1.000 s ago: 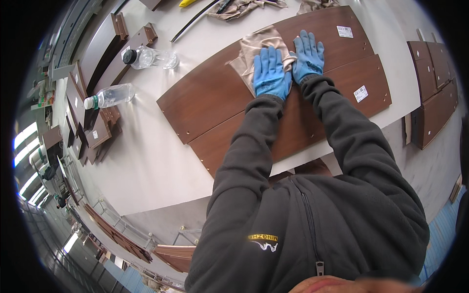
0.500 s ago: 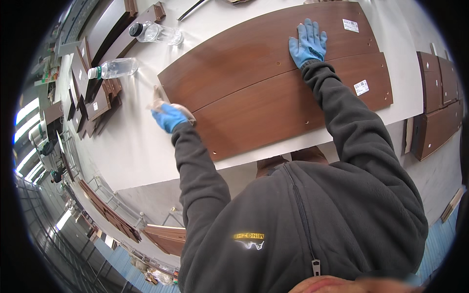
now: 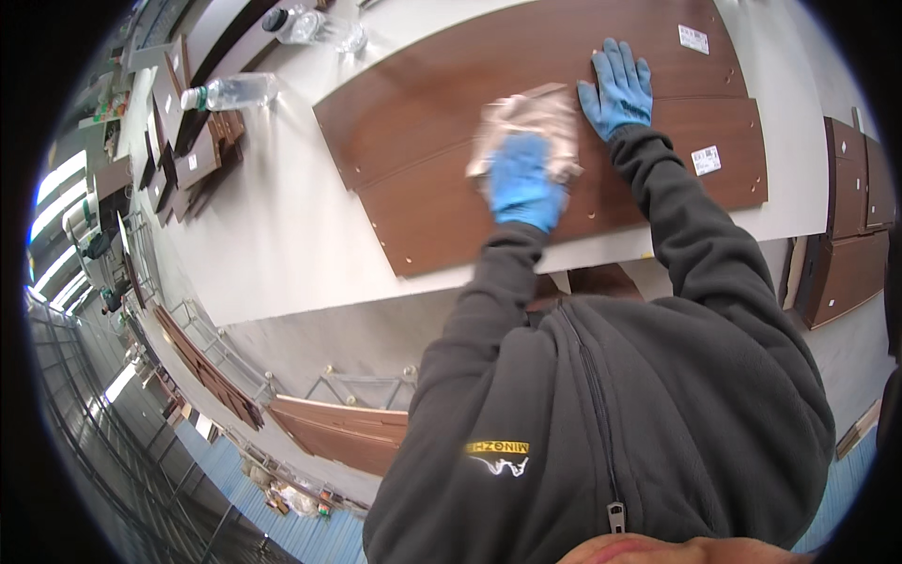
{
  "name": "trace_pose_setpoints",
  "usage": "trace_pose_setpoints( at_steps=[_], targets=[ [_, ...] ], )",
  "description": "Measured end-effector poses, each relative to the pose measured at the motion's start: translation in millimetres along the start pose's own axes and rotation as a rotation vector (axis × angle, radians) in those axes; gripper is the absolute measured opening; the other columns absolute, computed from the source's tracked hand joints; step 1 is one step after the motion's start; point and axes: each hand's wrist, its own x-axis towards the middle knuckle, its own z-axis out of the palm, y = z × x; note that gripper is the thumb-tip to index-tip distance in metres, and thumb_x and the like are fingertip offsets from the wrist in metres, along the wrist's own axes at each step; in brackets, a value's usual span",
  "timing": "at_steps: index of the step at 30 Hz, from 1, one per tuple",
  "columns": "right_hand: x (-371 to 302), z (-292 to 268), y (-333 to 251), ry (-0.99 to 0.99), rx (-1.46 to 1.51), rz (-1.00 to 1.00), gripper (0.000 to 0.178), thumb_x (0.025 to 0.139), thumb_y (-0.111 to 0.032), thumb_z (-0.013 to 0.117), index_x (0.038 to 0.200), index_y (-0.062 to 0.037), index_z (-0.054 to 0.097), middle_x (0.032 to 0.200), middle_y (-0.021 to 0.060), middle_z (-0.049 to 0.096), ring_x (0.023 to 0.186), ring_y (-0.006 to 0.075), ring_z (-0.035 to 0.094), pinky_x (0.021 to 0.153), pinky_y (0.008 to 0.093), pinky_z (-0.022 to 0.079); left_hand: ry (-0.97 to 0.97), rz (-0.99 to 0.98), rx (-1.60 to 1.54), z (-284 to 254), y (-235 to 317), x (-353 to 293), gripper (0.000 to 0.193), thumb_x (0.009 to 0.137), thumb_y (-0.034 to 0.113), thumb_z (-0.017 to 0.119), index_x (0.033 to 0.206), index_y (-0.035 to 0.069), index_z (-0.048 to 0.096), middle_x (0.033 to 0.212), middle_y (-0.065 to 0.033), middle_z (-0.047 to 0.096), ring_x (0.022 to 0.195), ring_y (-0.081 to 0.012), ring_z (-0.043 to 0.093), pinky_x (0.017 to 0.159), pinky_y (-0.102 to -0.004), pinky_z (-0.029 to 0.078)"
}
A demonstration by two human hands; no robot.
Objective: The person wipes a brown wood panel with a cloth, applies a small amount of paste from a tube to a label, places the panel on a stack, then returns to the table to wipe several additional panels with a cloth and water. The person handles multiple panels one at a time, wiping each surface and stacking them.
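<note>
Two brown wooden panels lie edge to edge on a white table [image 3: 272,254]: the far panel [image 3: 413,103] has a curved outer edge, the near panel [image 3: 442,226] has small holes along its ends. My left hand [image 3: 526,183], in a blue glove and smeared by motion, presses a crumpled pinkish-beige cloth [image 3: 531,122] onto the panels near their seam. Just right of the cloth, my right hand [image 3: 620,89], gloved in blue too, lies flat on the far panel with its fingers stretched out. White labels [image 3: 693,39] are stuck near the panels' right ends.
Two clear plastic bottles, one with a white cap [image 3: 230,92] and one with a black cap [image 3: 315,28], lie at the table's far left beside stacked brown boards [image 3: 193,155]. More brown panels [image 3: 846,235] stand at the right. Below the table's near edge are further boards [image 3: 338,432].
My left hand has swept the cloth from the panels' left end rightward to the middle, close to my right hand. My right hand stays flat on the far panel.
</note>
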Motion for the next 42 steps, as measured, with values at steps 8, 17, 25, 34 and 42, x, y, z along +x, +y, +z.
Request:
trace_pose_setpoints(
  at_steps=[8,17,25,34,42],
  targets=[
    [7.5,-5.1,-2.2,0.004,-0.015,-0.003,0.064,0.101,-0.051,0.057,0.151,-0.0114,0.054,0.168,0.0130,0.043,0.158,0.0303,0.034,0.131,0.0513,0.018,1.015,-0.843,-0.513,-132.4,-237.6,-150.7,0.047,0.112,0.038,0.043,0.142,0.007,0.060,0.130,-0.0158,0.070,0.107,-0.0303,0.070,0.090,-0.0411,0.056],
    [-54.0,-84.5,160.7,0.053,-0.221,0.417,0.068,0.098,-0.057,0.059,0.146,-0.0085,0.060,0.153,0.0175,0.058,0.146,0.0354,0.050,0.122,0.0517,0.038,0.742,-0.879,-0.950,-139.8,-206.3,-155.9,0.071,0.104,0.058,0.051,0.138,-0.003,0.062,0.121,-0.0174,0.070,0.104,-0.0309,0.070,0.085,-0.0435,0.059],
    [-95.2,-85.9,245.1,-0.076,-0.023,0.801,0.077,0.098,-0.060,0.056,0.149,-0.0025,0.057,0.146,0.0263,0.062,0.137,0.0425,0.058,0.119,0.0498,0.043,0.427,-0.915,-1.255,-83.5,-233.6,-113.2,0.064,0.100,0.062,0.059,0.137,0.010,0.067,0.124,-0.0142,0.070,0.108,-0.0332,0.066,0.093,-0.0457,0.054],
    [-77.4,-115.9,230.9,-0.138,-0.069,0.855,0.060,0.095,-0.058,0.061,0.127,-0.0078,0.068,0.118,0.0205,0.075,0.117,0.0398,0.068,0.104,0.0498,0.052,0.587,-0.898,-0.963,-63.5,-245.5,-89.0,0.058,0.103,0.060,0.051,0.121,0.010,0.074,0.110,-0.0078,0.074,0.092,-0.0246,0.070,0.080,-0.0385,0.055],
    [-55.2,-132.7,242.1,-0.309,0.139,1.150,0.074,0.097,-0.063,0.057,0.140,-0.0048,0.068,0.135,0.0208,0.071,0.128,0.0369,0.067,0.112,0.0448,0.050,0.458,-0.995,-0.813,-82.4,-230.5,-85.0,0.062,0.105,0.061,0.042,0.123,0.011,0.074,0.095,-0.0094,0.079,0.072,-0.0264,0.072,0.063,-0.0375,0.057]
  ],
)
